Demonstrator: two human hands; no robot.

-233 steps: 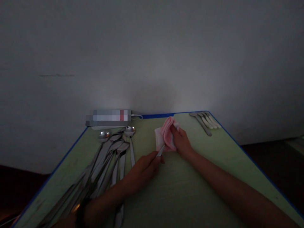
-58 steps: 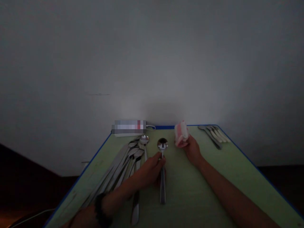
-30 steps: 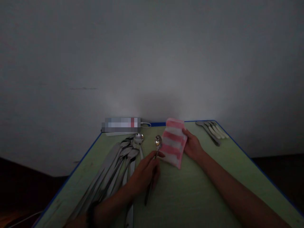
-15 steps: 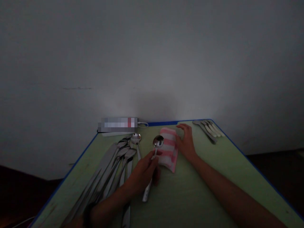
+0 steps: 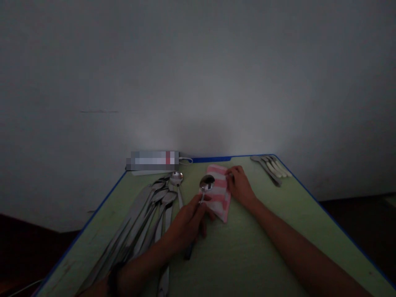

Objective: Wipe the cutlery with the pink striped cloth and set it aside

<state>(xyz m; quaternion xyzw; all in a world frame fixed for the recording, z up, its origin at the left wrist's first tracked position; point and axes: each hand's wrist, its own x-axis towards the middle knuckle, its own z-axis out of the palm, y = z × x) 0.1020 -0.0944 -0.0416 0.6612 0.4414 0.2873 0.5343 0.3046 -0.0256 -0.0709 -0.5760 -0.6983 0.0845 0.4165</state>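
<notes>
In my left hand [image 5: 190, 218] is a shiny metal spoon [image 5: 207, 184], its round bowl pointing away from me and its handle running back under my palm. Behind the spoon lies a folded pink-and-white striped cloth [image 5: 220, 187], partly covered by the bowl and my fingers. My right hand [image 5: 241, 184] is at the cloth's upper right edge, with thumb and fingertips closed on it. Left of my left hand, several long metal spoons [image 5: 159, 198] lie close together, partly hidden by my forearm.
Several pieces of cutlery with pale handles [image 5: 274, 168] lie at the far right corner, beside an all-metal piece [image 5: 268, 173]. A blurred-out box [image 5: 153, 161] with a white cable stands at the back left. The green table [image 5: 247, 255] has a blue edge and meets a grey wall [image 5: 198, 82].
My right hand has closed from a spread grasp onto the cloth's edge. The spoon in my left hand has turned slightly, and its handle end now looks darker.
</notes>
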